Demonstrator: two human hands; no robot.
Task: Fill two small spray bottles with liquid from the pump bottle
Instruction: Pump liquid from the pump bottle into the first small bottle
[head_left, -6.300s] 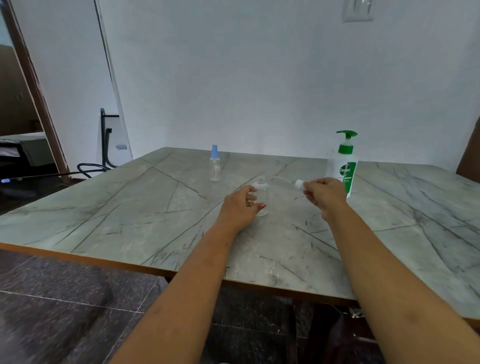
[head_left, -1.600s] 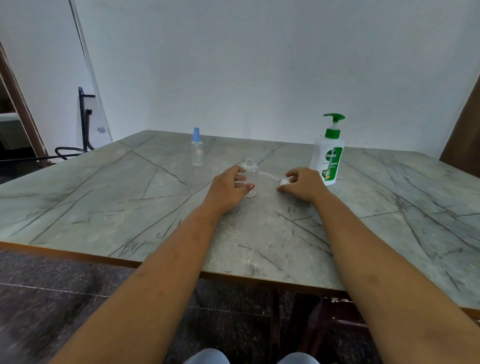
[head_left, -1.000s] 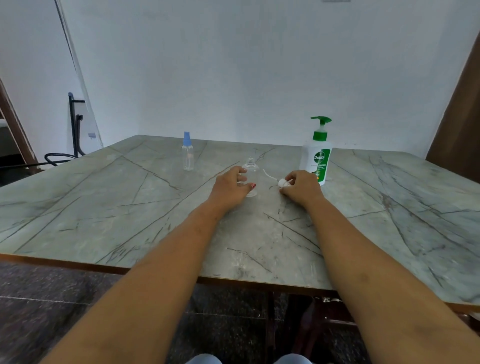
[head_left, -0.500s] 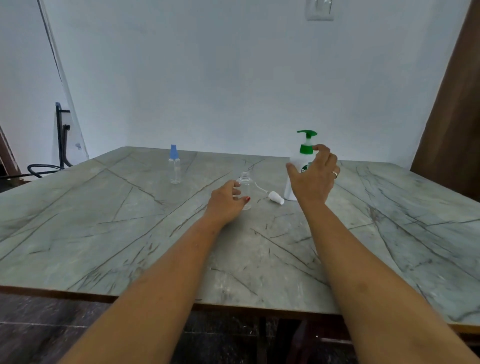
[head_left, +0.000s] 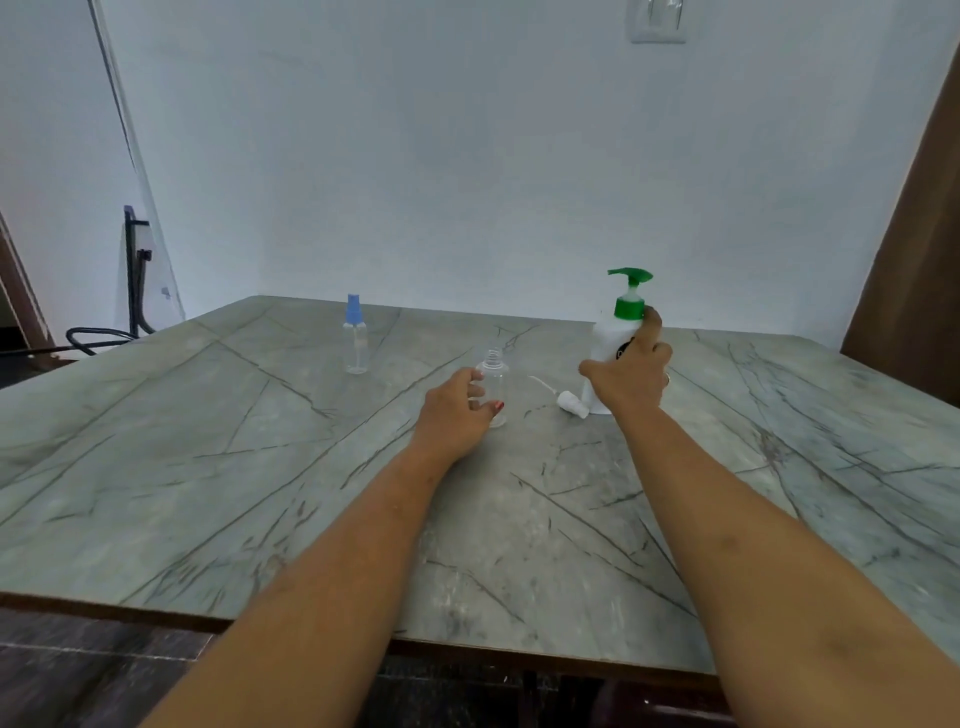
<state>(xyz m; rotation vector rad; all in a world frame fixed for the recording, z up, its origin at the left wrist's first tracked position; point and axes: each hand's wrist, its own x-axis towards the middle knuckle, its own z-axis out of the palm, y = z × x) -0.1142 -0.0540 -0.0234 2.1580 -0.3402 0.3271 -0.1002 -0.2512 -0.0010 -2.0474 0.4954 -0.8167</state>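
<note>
In the head view both bare forearms reach from the lower edge of the frame up toward its middle, over a grey-green marble-patterned table top (head_left: 249, 467). The left hand (head_left: 454, 415) lies low on the table just left of centre, wrist nearly on the surface. Its fingers and red-nailed thumb are curled round the lower body of a small clear plastic bottle with an uncapped threaded neck (head_left: 494, 370), which stands upright. The right hand (head_left: 629, 382) is raised just right of centre, back toward the camera, and grasps the white body of a tall white pump bottle with a green pump head (head_left: 604, 338). The thumb is spread to the left side, and the index finger stretches up to touch the green collar. The pump bottle stands upright on the table. Between the two hands, just beside the pump bottle's base, a white spray cap with a thin dip tube (head_left: 570, 404) lies on its side. Further up and left of centre, well apart from the hands, a second small clear spray bottle with a blue cap (head_left: 355, 340) stands upright.
</note>
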